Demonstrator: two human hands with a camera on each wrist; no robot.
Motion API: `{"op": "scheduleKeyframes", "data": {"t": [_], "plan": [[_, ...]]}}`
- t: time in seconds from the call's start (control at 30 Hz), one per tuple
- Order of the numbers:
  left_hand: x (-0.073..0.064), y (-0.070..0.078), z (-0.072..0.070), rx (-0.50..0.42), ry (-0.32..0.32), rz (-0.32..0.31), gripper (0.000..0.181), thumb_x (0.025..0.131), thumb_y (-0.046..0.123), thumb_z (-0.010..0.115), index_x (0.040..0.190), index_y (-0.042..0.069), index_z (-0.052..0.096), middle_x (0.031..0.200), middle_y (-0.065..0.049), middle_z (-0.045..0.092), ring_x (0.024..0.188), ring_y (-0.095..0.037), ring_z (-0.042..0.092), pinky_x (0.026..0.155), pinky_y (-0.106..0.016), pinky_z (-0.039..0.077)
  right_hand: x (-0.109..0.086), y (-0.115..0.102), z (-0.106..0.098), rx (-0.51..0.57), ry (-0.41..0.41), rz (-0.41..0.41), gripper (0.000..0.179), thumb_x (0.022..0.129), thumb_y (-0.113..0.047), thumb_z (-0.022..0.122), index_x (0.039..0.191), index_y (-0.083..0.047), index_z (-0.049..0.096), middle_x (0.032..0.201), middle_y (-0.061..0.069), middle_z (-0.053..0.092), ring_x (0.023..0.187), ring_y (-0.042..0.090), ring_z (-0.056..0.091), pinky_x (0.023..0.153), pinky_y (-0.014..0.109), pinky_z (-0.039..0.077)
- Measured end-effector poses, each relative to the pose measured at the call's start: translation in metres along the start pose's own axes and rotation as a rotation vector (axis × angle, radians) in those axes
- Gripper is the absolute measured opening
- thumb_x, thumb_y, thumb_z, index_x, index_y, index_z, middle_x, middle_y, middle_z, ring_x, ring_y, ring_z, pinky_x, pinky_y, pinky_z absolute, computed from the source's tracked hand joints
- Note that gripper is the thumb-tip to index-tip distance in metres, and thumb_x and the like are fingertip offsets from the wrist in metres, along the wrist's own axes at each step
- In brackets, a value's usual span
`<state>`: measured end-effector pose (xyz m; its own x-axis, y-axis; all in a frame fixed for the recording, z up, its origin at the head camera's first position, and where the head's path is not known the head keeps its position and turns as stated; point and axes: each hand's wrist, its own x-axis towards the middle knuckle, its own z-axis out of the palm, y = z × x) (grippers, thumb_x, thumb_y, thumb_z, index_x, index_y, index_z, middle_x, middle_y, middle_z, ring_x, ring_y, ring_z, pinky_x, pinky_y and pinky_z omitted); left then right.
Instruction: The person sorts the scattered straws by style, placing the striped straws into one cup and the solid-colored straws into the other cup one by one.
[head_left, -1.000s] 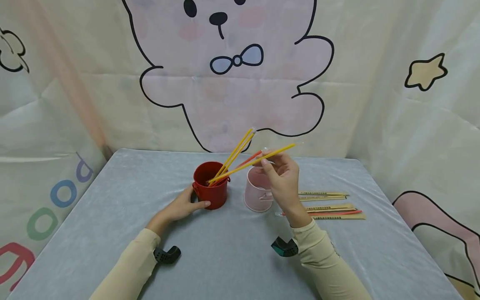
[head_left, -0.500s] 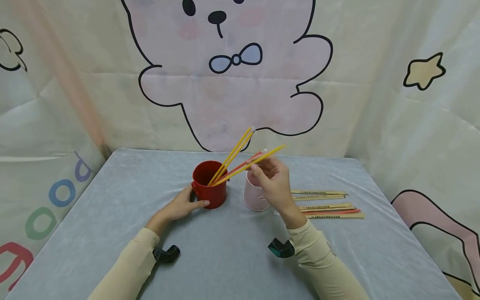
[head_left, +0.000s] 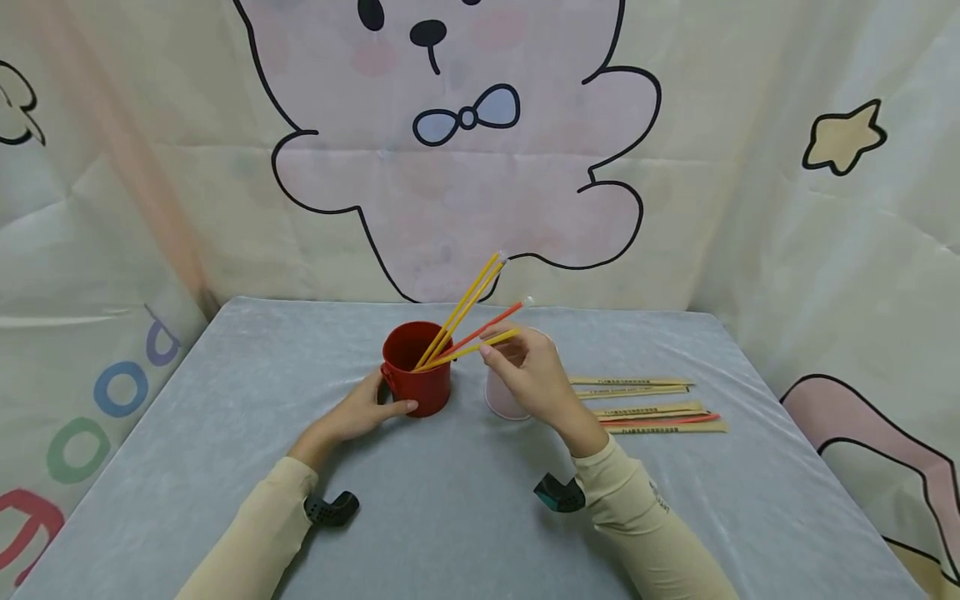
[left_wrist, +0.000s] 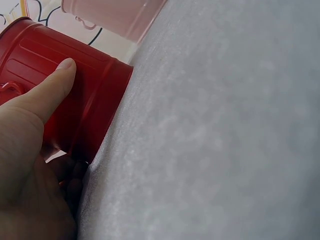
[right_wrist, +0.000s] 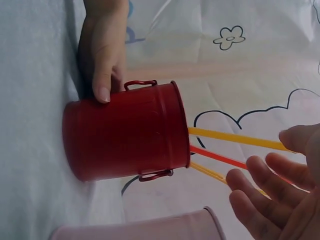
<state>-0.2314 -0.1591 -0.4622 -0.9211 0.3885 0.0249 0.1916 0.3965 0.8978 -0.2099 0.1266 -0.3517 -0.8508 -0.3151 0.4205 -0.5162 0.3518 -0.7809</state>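
Note:
A small red metal bucket [head_left: 423, 392] stands on the cloth. My left hand [head_left: 365, 410] holds it low on its left side, the thumb [left_wrist: 52, 90] across the front in the left wrist view. Two yellow straws [head_left: 467, 302] and an orange straw [head_left: 491, 321] lean out of it to the right. My right hand [head_left: 534, 379] pinches another yellow straw [head_left: 461, 353] near its upper end, between thumb and fingers. That straw's lower end is inside the red bucket. Behind the right hand is a pink bucket [head_left: 501, 398], partly hidden by it.
To the right lie several slim paper-wrapped sticks [head_left: 663, 429] with printed text, and an orange straw [head_left: 693, 419] among them. A grey-blue cloth [head_left: 450, 517] covers the table. Printed curtains [head_left: 787, 250] stand behind and at both sides.
My right hand has moved left and slightly down, bringing the yellow straw lower and further into the red bucket. The left hand keeps its hold on the bucket.

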Motion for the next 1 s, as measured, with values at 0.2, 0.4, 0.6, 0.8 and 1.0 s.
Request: {"op": "scheduleKeyframes", "data": {"t": [0.2, 0.4, 0.6, 0.8, 1.0], "plan": [[-0.002, -0.002, 0.001, 0.012, 0.013, -0.008, 0.078, 0.092, 0.028, 0.075, 0.154, 0.006, 0.032, 0.159, -0.016, 0.039, 0.151, -0.036, 0.029, 0.124, -0.063, 0.02, 0.003, 0.0, -0.009, 0.035, -0.114, 0.039, 0.021, 0.097, -0.013, 0.067, 0.114, -0.002, 0.07, 0.104, 0.016, 0.075, 0.09, 0.023, 0.073, 0.08, 0.029, 0.06], [0.001, -0.002, 0.004, 0.002, 0.019, 0.021, 0.075, 0.092, 0.028, 0.075, 0.152, 0.008, 0.036, 0.156, -0.013, 0.043, 0.148, -0.035, 0.033, 0.124, -0.062, 0.022, 0.005, -0.006, -0.036, 0.1, -0.203, 0.113, 0.027, 0.098, -0.01, 0.065, 0.123, -0.002, 0.065, 0.107, 0.021, 0.07, 0.094, 0.028, 0.073, 0.078, 0.038, 0.062], [0.0, -0.005, 0.007, 0.002, 0.022, 0.004, 0.075, 0.091, 0.027, 0.075, 0.152, 0.008, 0.036, 0.155, -0.013, 0.044, 0.146, -0.035, 0.035, 0.123, -0.062, 0.023, 0.0, -0.011, -0.058, 0.106, -0.185, 0.102, 0.025, 0.099, -0.011, 0.064, 0.122, -0.001, 0.065, 0.112, 0.024, 0.068, 0.096, 0.036, 0.071, 0.083, 0.035, 0.061], [-0.001, -0.005, 0.006, 0.006, 0.031, -0.001, 0.076, 0.091, 0.029, 0.075, 0.153, 0.008, 0.036, 0.157, -0.014, 0.042, 0.149, -0.036, 0.032, 0.123, -0.063, 0.022, -0.012, -0.006, -0.081, 0.024, -0.153, 0.113, 0.026, 0.101, -0.015, 0.061, 0.124, -0.002, 0.066, 0.118, 0.018, 0.07, 0.096, 0.025, 0.072, 0.084, 0.029, 0.06], [0.001, -0.004, 0.002, 0.009, 0.023, 0.008, 0.076, 0.091, 0.028, 0.075, 0.153, 0.008, 0.036, 0.157, -0.014, 0.042, 0.148, -0.035, 0.033, 0.123, -0.062, 0.023, -0.026, 0.009, -0.102, 0.023, -0.116, 0.073, 0.023, 0.102, -0.008, 0.057, 0.121, 0.002, 0.065, 0.109, -0.003, 0.07, 0.09, 0.011, 0.071, 0.077, 0.026, 0.06]]}}
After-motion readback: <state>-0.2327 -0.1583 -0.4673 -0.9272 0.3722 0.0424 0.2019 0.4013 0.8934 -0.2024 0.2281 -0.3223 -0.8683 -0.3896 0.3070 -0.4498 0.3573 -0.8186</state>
